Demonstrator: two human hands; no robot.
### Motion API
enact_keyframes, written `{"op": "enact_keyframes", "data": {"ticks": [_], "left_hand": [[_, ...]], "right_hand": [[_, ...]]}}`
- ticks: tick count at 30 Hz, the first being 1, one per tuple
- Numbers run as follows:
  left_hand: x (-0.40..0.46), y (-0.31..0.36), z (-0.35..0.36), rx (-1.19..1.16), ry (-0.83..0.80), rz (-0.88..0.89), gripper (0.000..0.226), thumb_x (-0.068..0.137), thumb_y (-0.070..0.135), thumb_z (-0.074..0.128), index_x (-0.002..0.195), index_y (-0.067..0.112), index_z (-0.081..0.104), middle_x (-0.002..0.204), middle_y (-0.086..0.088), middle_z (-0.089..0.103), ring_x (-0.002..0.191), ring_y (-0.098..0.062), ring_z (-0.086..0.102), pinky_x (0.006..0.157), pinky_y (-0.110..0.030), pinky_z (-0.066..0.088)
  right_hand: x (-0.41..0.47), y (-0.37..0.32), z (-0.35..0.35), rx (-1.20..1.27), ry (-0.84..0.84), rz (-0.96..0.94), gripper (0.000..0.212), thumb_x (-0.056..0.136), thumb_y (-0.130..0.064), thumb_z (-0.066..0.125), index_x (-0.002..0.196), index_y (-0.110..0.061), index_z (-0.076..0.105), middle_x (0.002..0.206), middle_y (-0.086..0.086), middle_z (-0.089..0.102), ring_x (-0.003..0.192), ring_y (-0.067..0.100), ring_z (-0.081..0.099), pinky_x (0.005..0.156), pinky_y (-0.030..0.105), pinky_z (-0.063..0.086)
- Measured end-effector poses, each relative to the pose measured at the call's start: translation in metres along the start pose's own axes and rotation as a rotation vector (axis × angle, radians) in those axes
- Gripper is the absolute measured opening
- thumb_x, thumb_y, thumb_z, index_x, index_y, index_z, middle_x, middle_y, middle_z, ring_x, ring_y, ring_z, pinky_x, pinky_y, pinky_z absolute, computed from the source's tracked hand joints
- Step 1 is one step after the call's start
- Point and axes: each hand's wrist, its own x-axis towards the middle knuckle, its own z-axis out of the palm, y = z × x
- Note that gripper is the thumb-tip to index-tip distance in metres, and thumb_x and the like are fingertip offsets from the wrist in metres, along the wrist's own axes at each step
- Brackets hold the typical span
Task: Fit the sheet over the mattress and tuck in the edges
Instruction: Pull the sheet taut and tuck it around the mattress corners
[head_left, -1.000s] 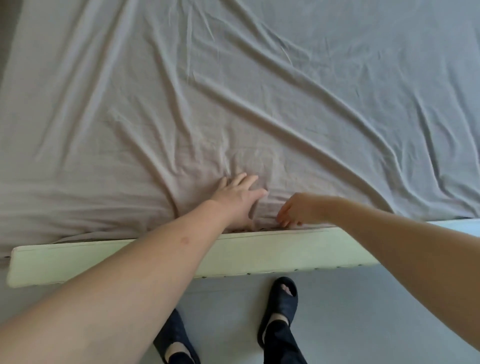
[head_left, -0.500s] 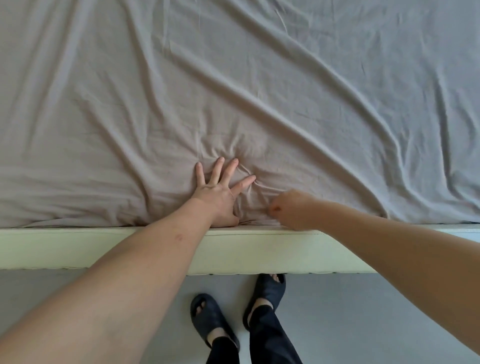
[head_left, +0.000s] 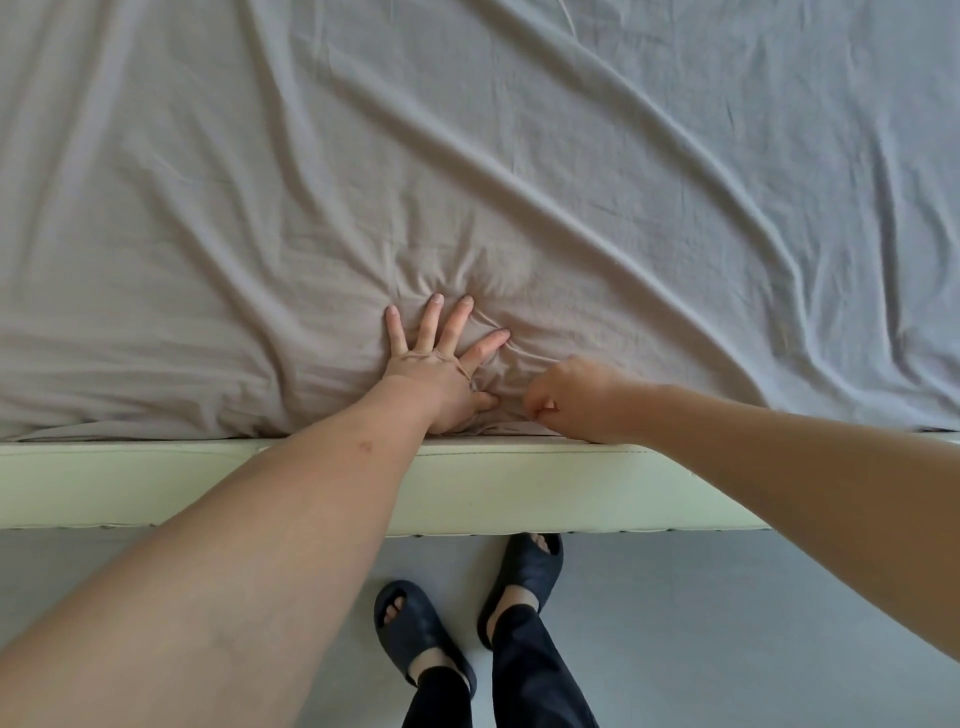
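A grey wrinkled sheet (head_left: 519, 182) covers the mattress top and fills most of the view, with long creases running toward the near edge. My left hand (head_left: 441, 364) lies flat on the sheet near that edge, fingers spread, pressing the fabric down. Just to its right, my right hand (head_left: 571, 400) is curled and pinches the sheet's hem at the edge of the bed. The sheet's lower edge ends along the top of the pale green bed frame (head_left: 156, 483); the mattress side is hidden.
The pale green frame rail runs across the view below the sheet. Grey floor (head_left: 727, 623) lies in front of it. My two feet in dark slippers (head_left: 421, 634) stand close to the rail, one partly under it.
My left hand has slid farther onto the sheet and spread its fingers flat. My right hand stays curled at the hem. The view has shifted left and my feet have stepped closer.
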Motion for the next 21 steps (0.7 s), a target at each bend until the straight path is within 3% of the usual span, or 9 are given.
{"op": "enact_keyframes", "data": {"ticks": [2,4,7,11,15,18,21], "left_hand": [[0.0,0.002,0.0,0.003,-0.004,-0.005,0.079,0.091,0.078,0.034,0.147,0.061,-0.02,0.16,0.003,-0.04,0.145,-0.032,-0.04,0.104,-0.075,-0.021],[0.0,0.003,-0.001,0.007,-0.011,-0.013,0.078,0.092,0.077,0.033,0.147,0.061,-0.02,0.16,0.003,-0.04,0.146,-0.032,-0.039,0.104,-0.076,-0.02],[-0.001,0.003,-0.003,0.012,-0.004,-0.007,0.074,0.094,0.074,0.03,0.148,0.061,-0.02,0.161,0.003,-0.038,0.147,-0.033,-0.037,0.105,-0.076,-0.018],[-0.001,0.002,-0.001,0.005,0.004,0.003,0.072,0.095,0.072,0.028,0.148,0.061,-0.02,0.161,0.002,-0.038,0.147,-0.034,-0.036,0.105,-0.076,-0.019],[0.003,0.002,0.001,0.008,0.008,-0.01,0.077,0.092,0.078,0.032,0.147,0.061,-0.02,0.16,0.003,-0.04,0.146,-0.032,-0.038,0.103,-0.076,-0.021],[0.002,0.001,0.002,-0.005,0.014,0.0,0.079,0.091,0.078,0.033,0.147,0.061,-0.02,0.16,0.004,-0.039,0.146,-0.032,-0.039,0.103,-0.076,-0.021],[0.0,0.0,0.003,-0.012,0.037,0.004,0.08,0.09,0.081,0.031,0.147,0.061,-0.021,0.16,0.003,-0.039,0.146,-0.033,-0.038,0.103,-0.076,-0.021]], "right_hand": [[0.0,-0.008,-0.004,-0.039,-0.042,-0.047,0.022,0.098,-0.03,0.056,0.107,-0.037,0.075,0.099,-0.013,0.069,0.091,0.017,0.063,0.07,0.026,0.05],[0.008,-0.017,-0.006,-0.166,-0.138,-0.084,0.025,0.1,-0.029,0.051,0.11,-0.029,0.073,0.103,-0.007,0.069,0.095,0.02,0.064,0.071,0.028,0.048],[0.02,-0.03,-0.01,-0.287,-0.157,-0.147,0.023,0.098,-0.024,0.049,0.1,-0.023,0.071,0.097,-0.004,0.066,0.088,0.022,0.063,0.069,0.034,0.052],[0.019,-0.028,-0.006,-0.053,-0.087,-0.105,0.021,0.096,-0.022,0.05,0.081,-0.024,0.065,0.089,-0.005,0.062,0.086,0.022,0.059,0.073,0.034,0.05],[0.006,-0.016,-0.003,0.249,-0.094,0.024,0.017,0.095,-0.031,0.061,0.104,-0.032,0.076,0.102,-0.01,0.07,0.093,0.014,0.063,0.088,0.035,0.052],[0.01,-0.02,-0.009,0.136,-0.279,0.018,0.035,0.106,-0.04,0.043,0.127,-0.024,0.065,0.121,0.0,0.068,0.108,0.02,0.062,0.099,0.036,0.047],[0.009,-0.031,-0.014,0.23,-0.423,0.022,0.06,0.108,-0.054,0.02,0.153,-0.02,0.042,0.156,0.001,0.045,0.144,0.021,0.04,0.123,0.041,0.023]]}}
